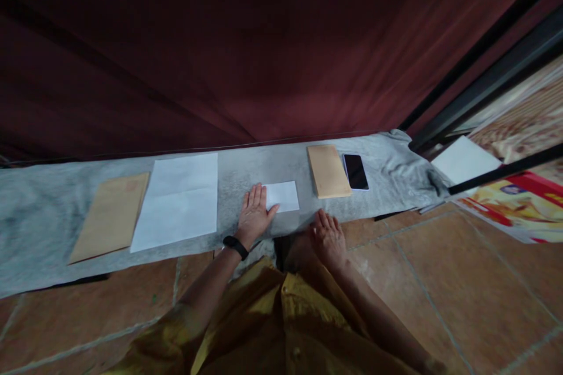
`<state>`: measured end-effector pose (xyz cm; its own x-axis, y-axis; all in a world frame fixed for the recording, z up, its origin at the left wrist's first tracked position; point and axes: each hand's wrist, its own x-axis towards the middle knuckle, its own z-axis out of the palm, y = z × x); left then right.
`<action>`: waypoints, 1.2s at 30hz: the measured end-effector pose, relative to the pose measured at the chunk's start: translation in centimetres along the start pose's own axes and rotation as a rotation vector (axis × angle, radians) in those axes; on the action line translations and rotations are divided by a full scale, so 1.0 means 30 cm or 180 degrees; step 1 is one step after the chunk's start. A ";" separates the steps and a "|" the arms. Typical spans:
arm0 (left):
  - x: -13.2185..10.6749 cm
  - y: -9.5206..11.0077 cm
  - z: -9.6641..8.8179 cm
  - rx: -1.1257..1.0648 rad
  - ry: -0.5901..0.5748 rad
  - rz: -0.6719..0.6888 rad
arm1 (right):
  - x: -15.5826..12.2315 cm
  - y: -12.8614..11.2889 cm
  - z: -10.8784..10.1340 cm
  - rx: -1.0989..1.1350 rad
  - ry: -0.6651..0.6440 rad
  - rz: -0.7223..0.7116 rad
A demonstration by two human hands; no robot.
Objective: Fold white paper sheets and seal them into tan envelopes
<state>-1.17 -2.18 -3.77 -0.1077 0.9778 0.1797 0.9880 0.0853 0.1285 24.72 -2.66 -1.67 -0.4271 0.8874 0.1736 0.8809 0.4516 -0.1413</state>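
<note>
My left hand [255, 214], with a black band on its wrist, lies flat on the grey cloth, its thumb and fingers against the left end of a small folded white paper [282, 195]. Near the cloth's front edge rests my right hand [329, 237], palm down, fingers stretched out and holding nothing. Just beyond it sits a brown envelope [329, 171], possibly a stack. Left of my left hand are a large sheet of white paper [178, 199], with a faint crease across it, and another brown envelope [112, 214] partly beside its left edge.
A smartphone [356, 171] lies at the right of the envelope. The grey cloth [237, 167] covers a long narrow surface in front of a dark red curtain [264, 70]. Dark metal bars [479, 94] and a colourful printed box [523, 205] stand at the right. The floor is tiled [475, 263].
</note>
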 end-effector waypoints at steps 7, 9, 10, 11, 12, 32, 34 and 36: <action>0.001 0.001 -0.001 0.0055 -0.0005 -0.0013 | 0.058 0.028 -0.059 0.0639 0.0000 -0.0206; 0.002 0.002 -0.006 0.0059 -0.0032 -0.0018 | 0.107 -0.024 -0.024 0.0782 0.0067 -0.0436; 0.002 0.003 -0.008 0.0056 -0.0044 -0.0018 | 0.133 -0.055 -0.002 0.0786 0.0099 -0.0486; 0.002 0.003 -0.010 0.0051 -0.0049 -0.0020 | 0.159 -0.087 0.019 0.0763 0.0121 -0.0519; 0.002 0.002 -0.010 0.0046 -0.0045 -0.0024 | 0.185 -0.118 0.040 0.0723 0.0154 -0.0510; -0.054 -0.037 0.002 -0.0125 0.0180 -0.0239 | 0.289 -0.171 0.167 0.0314 0.0297 -0.0373; -0.072 -0.054 -0.001 -0.0126 0.0203 -0.0265 | 0.288 -0.172 0.167 0.0309 0.0300 -0.0357; -0.083 -0.060 -0.013 -0.0107 0.0220 -0.0347 | 0.287 -0.171 0.164 0.0308 0.0287 -0.0356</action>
<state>-2.73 -4.84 -4.08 -0.2226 0.9475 0.2294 0.9660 0.1826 0.1832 15.52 3.13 -4.25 -0.4974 0.8212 0.2797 0.8034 0.5577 -0.2087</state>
